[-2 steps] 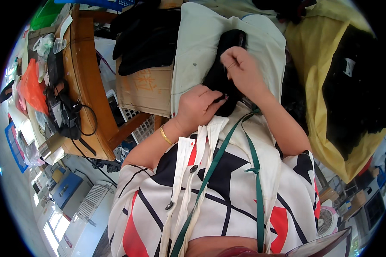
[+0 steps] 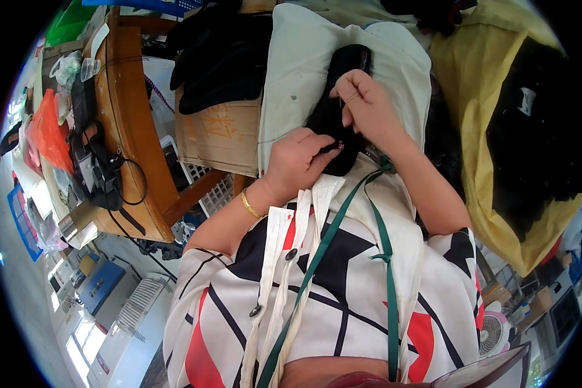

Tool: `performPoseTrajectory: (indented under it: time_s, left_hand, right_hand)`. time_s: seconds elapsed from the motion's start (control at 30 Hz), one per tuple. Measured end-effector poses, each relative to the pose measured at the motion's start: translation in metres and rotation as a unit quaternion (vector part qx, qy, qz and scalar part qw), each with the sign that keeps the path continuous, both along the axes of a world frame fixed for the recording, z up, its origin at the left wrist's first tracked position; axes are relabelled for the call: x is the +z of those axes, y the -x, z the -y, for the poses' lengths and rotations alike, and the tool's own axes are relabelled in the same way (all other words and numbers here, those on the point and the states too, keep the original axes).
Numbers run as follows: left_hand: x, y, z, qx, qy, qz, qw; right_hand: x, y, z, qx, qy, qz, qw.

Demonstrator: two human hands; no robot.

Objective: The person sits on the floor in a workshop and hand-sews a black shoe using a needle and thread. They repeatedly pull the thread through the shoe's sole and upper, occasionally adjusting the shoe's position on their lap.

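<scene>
Across the white cloth point(image 2: 288, 84) on my lap lies a long, narrow piece of black fabric point(image 2: 335, 115); its exact kind is unclear. My left hand point(image 2: 299, 158) pinches the near left edge of this fabric between thumb and fingers. Above the middle of it is my right hand point(image 2: 366, 107), its fingers curled and thumb pressed in. Whatever those fingers hold, if anything, is too small to make out. A small label-like patch shows at the fabric's far end.
Black fabric pieces point(image 2: 223, 61) lie over a cardboard box point(image 2: 220, 139) at the left. Beyond stands a wooden table point(image 2: 126, 116) with bags and cords. At the right, a yellow sack point(image 2: 475, 129) holds more black fabric. Green straps point(image 2: 323, 255) hang down my front.
My right hand has shifted very slightly, its wrist moving a little to the right. My left hand and the black fabric stay where they were.
</scene>
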State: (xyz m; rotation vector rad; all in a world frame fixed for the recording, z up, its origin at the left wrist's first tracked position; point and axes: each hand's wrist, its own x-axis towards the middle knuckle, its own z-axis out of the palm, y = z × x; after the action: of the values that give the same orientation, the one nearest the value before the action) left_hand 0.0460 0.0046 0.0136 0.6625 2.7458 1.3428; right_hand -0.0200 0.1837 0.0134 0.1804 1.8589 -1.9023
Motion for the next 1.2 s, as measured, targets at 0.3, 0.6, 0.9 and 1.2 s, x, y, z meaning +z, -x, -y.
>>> performPoseTrajectory:
  time_s: [0.3, 0.6, 0.9, 1.2]
  left_hand:
    - [0.008, 0.006, 0.001, -0.012, -0.013, 0.046, 0.999]
    - [0.009, 0.011, 0.003, -0.041, -0.023, 0.072, 0.996]
    - [0.006, 0.019, 0.010, -0.074, -0.010, 0.102, 0.992]
    - [0.006, 0.024, 0.012, -0.073, -0.009, 0.187, 0.980]
  right_hand:
    - [0.041, 0.037, -0.064, -0.156, 0.359, -0.068, 0.918]
    - [0.032, 0.012, -0.078, -0.085, 0.041, -0.286, 0.954]
    - [-0.004, -0.012, -0.044, 0.269, -0.190, -0.358, 0.874]
    - [-0.004, -0.015, -0.032, 0.210, -0.225, -0.342, 0.888]
